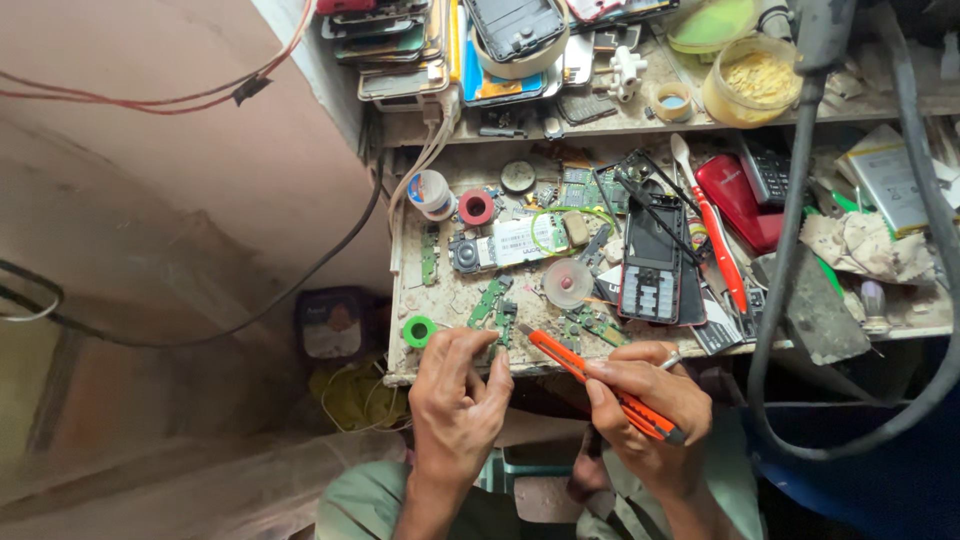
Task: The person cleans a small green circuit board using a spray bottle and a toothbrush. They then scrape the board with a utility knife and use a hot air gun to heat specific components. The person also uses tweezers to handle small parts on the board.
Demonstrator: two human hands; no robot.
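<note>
1 orange knife [600,385], 2 hands, perhaps 1 part.

Right hand [645,405] grips orange utility knife [600,386] beside left hand [455,395].

An orange utility knife [600,386] is held slanted at the near bench edge, blade tip pointed far-left.

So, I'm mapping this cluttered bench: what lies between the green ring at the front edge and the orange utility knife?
In the head view, the left hand sits between the green ring and the orange utility knife, fingers pinching something too small to identify.
</note>
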